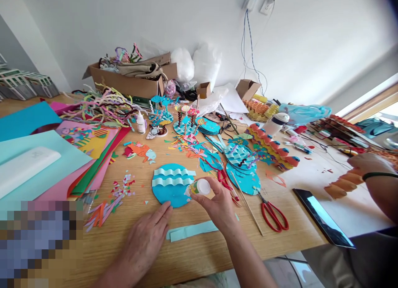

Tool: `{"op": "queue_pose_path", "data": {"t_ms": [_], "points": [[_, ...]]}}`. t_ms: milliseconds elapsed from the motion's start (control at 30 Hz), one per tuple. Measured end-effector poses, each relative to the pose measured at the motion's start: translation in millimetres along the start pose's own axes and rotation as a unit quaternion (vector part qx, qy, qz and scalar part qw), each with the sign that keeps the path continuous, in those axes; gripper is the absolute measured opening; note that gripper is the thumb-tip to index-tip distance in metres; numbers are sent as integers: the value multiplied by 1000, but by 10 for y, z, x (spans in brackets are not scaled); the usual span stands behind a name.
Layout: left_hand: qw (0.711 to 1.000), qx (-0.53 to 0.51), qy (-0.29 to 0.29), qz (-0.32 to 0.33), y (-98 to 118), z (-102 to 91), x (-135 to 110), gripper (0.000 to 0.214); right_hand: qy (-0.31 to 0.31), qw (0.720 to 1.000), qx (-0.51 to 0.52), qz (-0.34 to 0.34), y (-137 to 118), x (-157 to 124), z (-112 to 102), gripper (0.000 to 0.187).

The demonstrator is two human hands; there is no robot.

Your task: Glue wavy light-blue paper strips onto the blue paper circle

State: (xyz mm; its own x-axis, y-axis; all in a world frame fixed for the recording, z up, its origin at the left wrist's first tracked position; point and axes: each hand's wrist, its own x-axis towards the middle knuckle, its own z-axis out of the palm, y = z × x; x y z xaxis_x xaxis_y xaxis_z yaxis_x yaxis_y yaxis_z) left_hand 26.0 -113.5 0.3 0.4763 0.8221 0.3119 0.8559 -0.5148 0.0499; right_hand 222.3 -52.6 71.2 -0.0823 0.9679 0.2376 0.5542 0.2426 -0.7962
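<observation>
Head view: one glue bottle (199,187) in right hand (217,207), one disc (170,195).

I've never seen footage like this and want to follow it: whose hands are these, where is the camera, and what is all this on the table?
There is no machine here. A person wears one camera on their head, which looks forward and down, so the two bare hands at the bottom are their own.

The left hand lies flat on the wooden table, fingertips touching a blue paper disc with wavy pale strips on it. The right hand holds a small glue bottle, its tip at the disc's right edge.

Around them lie a pale blue paper strip, red scissors, coloured paper sheets, paper scraps and a cardboard box. The hand at the right edge belongs to someone else.
</observation>
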Motion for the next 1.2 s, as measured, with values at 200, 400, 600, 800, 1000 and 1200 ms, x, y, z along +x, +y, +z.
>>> {"op": "queue_pose_path", "data": {"t_ms": [200,400,600,800,1000,1200], "points": [[1000,-5,4,1,-9,16,-1,41,5,1000,-9,-15,-12,17,16,20],[1000,-25,2,-10,-9,33,-14,41,12,999,-12,-33,-34,18,25,19],[999,-39,-2,-17,-9,23,-17,41,14,1000,-9,-22,24,18,39,19],[1000,-30,0,-9,-8,18,-10,41,2,1000,-21,-14,15,13,23,20],[999,-26,13,-16,-1,27,-18,39,1,1000,-25,-15,-3,31,25,18],[1000,-17,17,-7,-6,23,-8,39,-2,999,-41,-23,-20,32,22,19]]}}
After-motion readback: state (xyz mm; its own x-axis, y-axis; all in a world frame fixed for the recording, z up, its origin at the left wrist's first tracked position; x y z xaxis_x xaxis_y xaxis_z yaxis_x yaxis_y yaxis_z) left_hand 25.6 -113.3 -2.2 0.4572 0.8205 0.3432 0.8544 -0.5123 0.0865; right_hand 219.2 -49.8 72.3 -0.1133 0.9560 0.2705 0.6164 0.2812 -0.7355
